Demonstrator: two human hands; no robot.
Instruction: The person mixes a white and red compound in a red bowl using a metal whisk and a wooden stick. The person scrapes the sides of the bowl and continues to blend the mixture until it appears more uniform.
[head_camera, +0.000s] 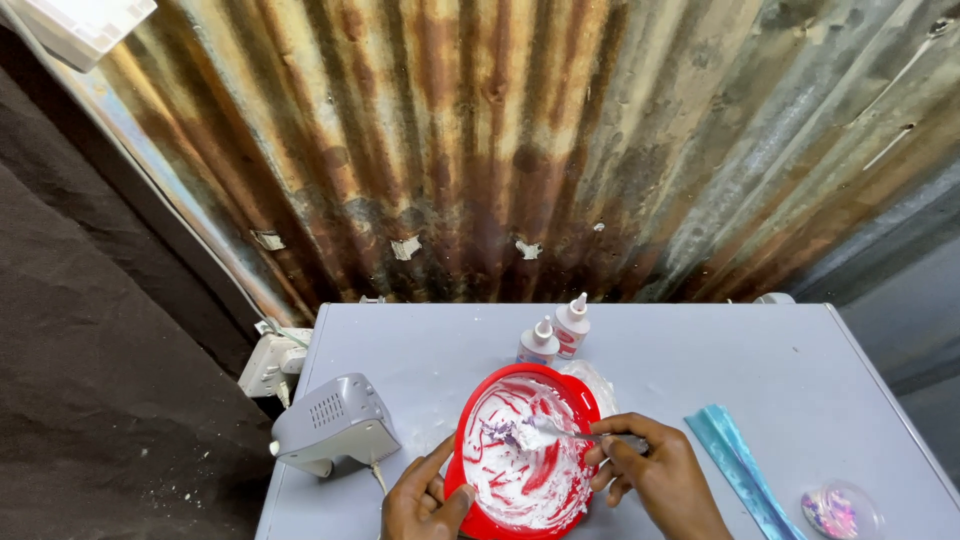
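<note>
Rusty corrugated sheeting (520, 150) stood behind the pale grey table (700, 360) where I sat. Nearest me, at six o'clock, the red bowl (590, 398) rested on the table's front edge, its inside smeared with white paste (520, 485), streaks of red still showing through and a purplish patch near the middle. Judging by that, the mixing was well under way but the colour was not yet even. My left hand (425, 500) curled round the bowl's rim at seven o'clock, thumb over the edge, gripping it. My right hand (655, 475), at four o'clock, was closed on a thin stick (565, 431), its coated tip down in the paste. At four o'clock lay a blue strip (735, 465) and a small glitter dish (840, 510); at nine, a grey device (330, 420). Farther off, at twelve o'clock, two small white bottles (555, 335) stood just behind the bowl.
</note>
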